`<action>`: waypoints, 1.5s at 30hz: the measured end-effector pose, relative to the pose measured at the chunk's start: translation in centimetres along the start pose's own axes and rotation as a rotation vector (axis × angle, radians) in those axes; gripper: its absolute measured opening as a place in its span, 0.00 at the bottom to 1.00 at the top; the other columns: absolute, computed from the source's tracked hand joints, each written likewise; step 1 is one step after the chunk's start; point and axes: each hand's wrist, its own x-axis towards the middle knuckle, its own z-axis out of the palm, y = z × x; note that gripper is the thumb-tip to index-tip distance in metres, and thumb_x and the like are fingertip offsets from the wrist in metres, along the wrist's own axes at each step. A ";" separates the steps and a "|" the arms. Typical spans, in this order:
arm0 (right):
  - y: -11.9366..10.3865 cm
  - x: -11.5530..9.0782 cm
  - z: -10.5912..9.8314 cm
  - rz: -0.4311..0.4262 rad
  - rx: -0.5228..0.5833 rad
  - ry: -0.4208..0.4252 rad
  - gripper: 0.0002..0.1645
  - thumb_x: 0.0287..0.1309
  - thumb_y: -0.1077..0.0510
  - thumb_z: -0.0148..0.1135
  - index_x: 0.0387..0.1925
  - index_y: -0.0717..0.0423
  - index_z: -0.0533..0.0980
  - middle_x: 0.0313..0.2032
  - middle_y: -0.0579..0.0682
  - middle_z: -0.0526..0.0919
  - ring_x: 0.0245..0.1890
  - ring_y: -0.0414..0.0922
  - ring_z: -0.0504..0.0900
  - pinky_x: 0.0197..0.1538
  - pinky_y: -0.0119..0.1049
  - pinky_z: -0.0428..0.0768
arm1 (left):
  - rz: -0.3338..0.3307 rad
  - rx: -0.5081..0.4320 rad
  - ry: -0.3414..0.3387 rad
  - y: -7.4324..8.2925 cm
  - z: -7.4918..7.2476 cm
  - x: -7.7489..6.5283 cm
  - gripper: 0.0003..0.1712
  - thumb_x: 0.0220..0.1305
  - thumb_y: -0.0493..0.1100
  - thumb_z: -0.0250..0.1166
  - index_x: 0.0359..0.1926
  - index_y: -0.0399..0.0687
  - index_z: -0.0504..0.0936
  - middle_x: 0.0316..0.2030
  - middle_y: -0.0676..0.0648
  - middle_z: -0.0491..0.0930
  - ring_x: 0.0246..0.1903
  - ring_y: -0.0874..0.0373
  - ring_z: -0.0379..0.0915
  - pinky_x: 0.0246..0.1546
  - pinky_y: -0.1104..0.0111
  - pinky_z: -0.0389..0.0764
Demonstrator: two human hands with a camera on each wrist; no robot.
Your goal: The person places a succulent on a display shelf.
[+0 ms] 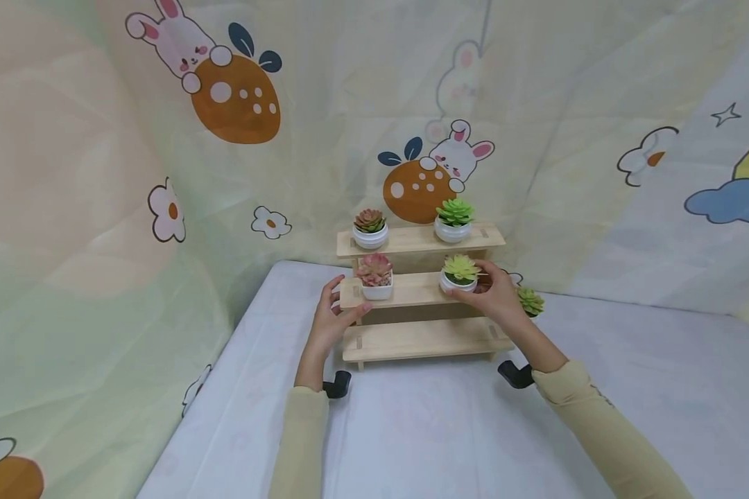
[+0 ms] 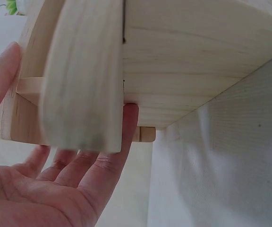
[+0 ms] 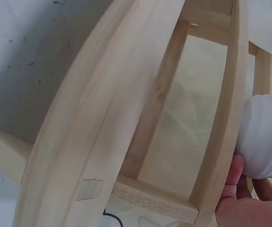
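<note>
A three-tier wooden plant stand (image 1: 427, 337) stands on the cloth. My right hand (image 1: 496, 298) holds the round white pot (image 1: 458, 284) of a yellow-green succulent (image 1: 460, 267) at the right of the middle tier. In the right wrist view, fingers and thumb lie around that white pot (image 3: 263, 136). My left hand (image 1: 331, 319) is around the left end of the middle tier, thumb in front and fingers toward the back. Close to that thumb sits a pink succulent (image 1: 374, 269) in a square white pot (image 1: 377, 291). The left wrist view shows the left hand (image 2: 70, 184) at the stand's end (image 2: 86, 85).
On the top tier are a reddish-brown succulent (image 1: 370, 222) at left and a green one (image 1: 454, 211) at right. Another green succulent (image 1: 530, 301) shows partly behind my right forearm. A printed cloth backdrop (image 1: 324, 104) rises behind the white-covered table (image 1: 412, 430).
</note>
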 end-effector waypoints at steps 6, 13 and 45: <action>0.3 0.0 0.0 -0.031 0.007 0.005 0.48 0.49 0.53 0.75 0.67 0.66 0.62 0.53 0.63 0.73 0.44 0.50 0.72 0.38 0.23 0.72 | 0.005 0.000 0.005 -0.8 0.0 0.5 0.51 0.55 0.43 0.75 0.74 0.58 0.55 0.60 0.40 0.68 0.52 0.47 0.71 0.44 0.66 0.79; 0.4 0.0 0.1 -0.047 0.025 -0.005 0.49 0.49 0.54 0.75 0.67 0.68 0.61 0.52 0.64 0.73 0.43 0.50 0.72 0.38 0.24 0.72 | 0.005 0.020 0.021 -0.6 0.0 0.4 0.51 0.54 0.44 0.75 0.73 0.58 0.56 0.59 0.41 0.69 0.50 0.47 0.72 0.43 0.63 0.79; 3.6 -2.5 -4.7 -0.126 0.064 0.145 0.39 0.52 0.58 0.73 0.64 0.62 0.67 0.62 0.63 0.63 0.49 0.53 0.66 0.40 0.26 0.71 | -0.014 0.027 0.014 -0.6 0.2 0.2 0.51 0.55 0.44 0.75 0.74 0.57 0.55 0.60 0.40 0.68 0.52 0.46 0.71 0.45 0.63 0.79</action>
